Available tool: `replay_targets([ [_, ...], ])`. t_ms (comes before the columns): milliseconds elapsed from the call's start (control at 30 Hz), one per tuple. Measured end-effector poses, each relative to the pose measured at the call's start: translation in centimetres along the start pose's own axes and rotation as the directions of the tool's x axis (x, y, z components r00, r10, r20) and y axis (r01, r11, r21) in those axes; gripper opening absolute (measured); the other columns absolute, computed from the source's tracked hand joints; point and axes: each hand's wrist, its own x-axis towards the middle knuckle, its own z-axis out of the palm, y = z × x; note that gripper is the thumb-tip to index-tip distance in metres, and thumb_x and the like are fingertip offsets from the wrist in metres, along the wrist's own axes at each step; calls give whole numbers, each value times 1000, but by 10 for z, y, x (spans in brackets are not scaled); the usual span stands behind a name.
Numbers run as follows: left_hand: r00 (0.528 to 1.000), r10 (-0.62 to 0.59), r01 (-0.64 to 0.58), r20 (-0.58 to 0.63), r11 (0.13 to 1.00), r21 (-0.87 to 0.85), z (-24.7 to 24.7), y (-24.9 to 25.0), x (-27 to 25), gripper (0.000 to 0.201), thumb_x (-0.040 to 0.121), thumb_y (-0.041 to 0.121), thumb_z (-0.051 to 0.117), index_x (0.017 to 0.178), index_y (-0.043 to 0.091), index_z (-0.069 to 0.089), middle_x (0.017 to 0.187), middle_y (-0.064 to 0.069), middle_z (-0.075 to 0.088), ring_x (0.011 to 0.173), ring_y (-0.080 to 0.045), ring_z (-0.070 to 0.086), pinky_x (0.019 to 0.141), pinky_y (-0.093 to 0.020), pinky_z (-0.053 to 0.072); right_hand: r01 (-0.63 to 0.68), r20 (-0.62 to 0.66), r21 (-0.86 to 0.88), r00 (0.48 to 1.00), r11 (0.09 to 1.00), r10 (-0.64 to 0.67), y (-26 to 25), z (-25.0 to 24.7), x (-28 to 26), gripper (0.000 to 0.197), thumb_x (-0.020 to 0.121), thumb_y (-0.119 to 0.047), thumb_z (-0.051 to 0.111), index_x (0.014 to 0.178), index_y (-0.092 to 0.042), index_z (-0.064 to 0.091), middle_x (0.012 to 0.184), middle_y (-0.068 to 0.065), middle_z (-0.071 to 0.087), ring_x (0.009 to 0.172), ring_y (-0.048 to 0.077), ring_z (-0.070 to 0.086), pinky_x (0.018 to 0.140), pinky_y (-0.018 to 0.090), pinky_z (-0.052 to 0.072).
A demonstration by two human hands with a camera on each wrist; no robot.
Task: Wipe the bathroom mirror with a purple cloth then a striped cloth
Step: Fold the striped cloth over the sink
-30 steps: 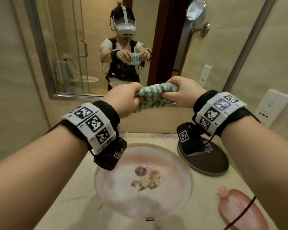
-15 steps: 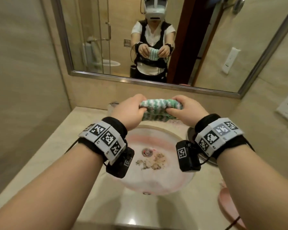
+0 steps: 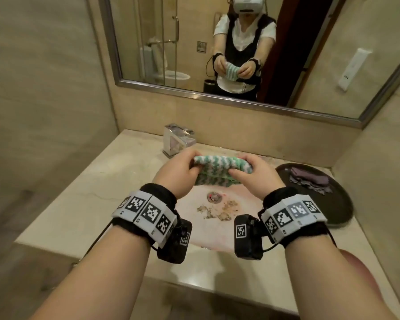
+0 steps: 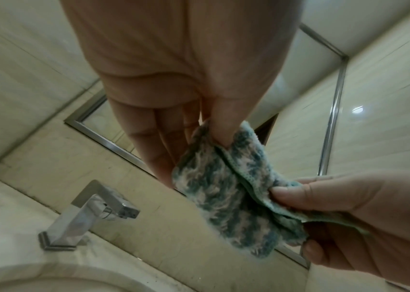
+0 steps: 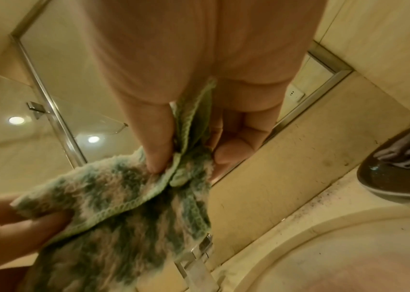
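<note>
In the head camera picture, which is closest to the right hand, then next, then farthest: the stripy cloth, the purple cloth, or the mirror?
From the right hand:
1. Striped cloth, pinched in its fingers, over the sink.
2. Purple cloth, on the dark tray to its right.
3. Mirror, up on the wall behind.

We see bare forearms, each wrist wrapped in a black fabric cuff topped by a band of white tiles (image 3: 148, 214) printed with black square codes. A black boxy camera unit (image 3: 248, 237) hangs under each wrist, carrying its own small code tag, with thin black cables running back along the arms. In the mirror (image 3: 310, 54), we make out a white headset, a white short-sleeved top and what appears to be a dark vest over it, though the reflection is small.
</note>
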Motion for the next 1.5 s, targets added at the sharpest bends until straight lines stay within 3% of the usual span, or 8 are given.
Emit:
replay_targets([
  [267, 998, -36, 34, 56, 998, 48, 12, -18, -1, 17, 92, 22, 47, 105, 31, 53, 102, 4, 63, 90, -20, 60, 80, -40, 51, -60, 32, 63, 998, 996, 58, 15, 20, -6, 22, 89, -23, 61, 110, -19, 57, 93, -6, 60, 76, 6, 53, 56, 12, 35],
  [467, 985, 25, -33, 169, 999, 42, 22, -18, 15, 22, 95, 18, 48, 116, 22, 55, 102, 8, 58, 85, -10, 53, 70, -21, 43, -163, 1, 78, 987, 984, 163, 29, 20, -8, 16, 89, -22, 61, 103, -23, 54, 84, -12, 56, 71, 1, 52, 55, 14, 37],
  [600, 960, 86, -93, 267, 996, 14, 33, -14, 31, 23, 96, 24, 49, 117, 19, 54, 107, 3, 60, 84, -9, 54, 65, -19, 42, -247, -75, 115, 964, 962, 256, 40, 17, -8, 28, 87, -23, 63, 113, -19, 55, 96, -5, 57, 85, 13, 55, 72, 24, 41],
  [800, 904, 199, -212, 379, 977, -8, 52, -3, 58, 21, 97, 20, 46, 116, 14, 54, 108, 0, 59, 82, -9, 48, 67, -18, 38, -383, -188, 312, 872, 869, 452, 60, 11, -7, 40, 86, -21, 62, 122, -19, 45, 109, 2, 56, 100, 21, 57, 91, 45, 48],
  [967, 837, 285, -289, 467, 955, -66, 69, 13, 82, 20, 98, 19, 44, 116, 15, 51, 96, 6, 52, 81, -9, 48, 59, -16, 37, -416, -348, 363, 770, 834, 535, 80, 3, -8, 29, 85, -22, 64, 110, -22, 51, 108, 3, 60, 101, 24, 58, 91, 48, 48],
  [1133, 799, 306, -298, 517, 949, -101, 100, 31, 104, 21, 97, 20, 46, 118, 17, 50, 106, -1, 60, 86, -13, 52, 70, -24, 40, -441, -410, 393, 701, 806, 584, 108, -18, -4, 22, 83, -22, 67, 101, -23, 54, 101, 4, 64, 97, 26, 61, 88, 50, 48],
  [1333, 784, 294, -246, 547, 956, -161, 159, 59, 137, 13, 95, 18, 51, 108, 17, 54, 106, -5, 59, 90, -22, 59, 79, -34, 50, -496, -347, 454, 667, 740, 660, 167, -52, 16, 31, 85, -25, 66, 113, -17, 56, 109, 5, 62, 98, 25, 61, 78, 41, 54],
  [1500, 783, 257, -246, 567, 964, -97, 218, 84, 167, 21, 95, 21, 51, 115, 15, 54, 110, -6, 60, 94, -22, 58, 74, -28, 44, -527, -224, 580, 630, 621, 744, 221, -82, 38, 24, 90, -9, 58, 110, -17, 48, 109, 7, 54, 97, 23, 57, 61, 24, 48],
])
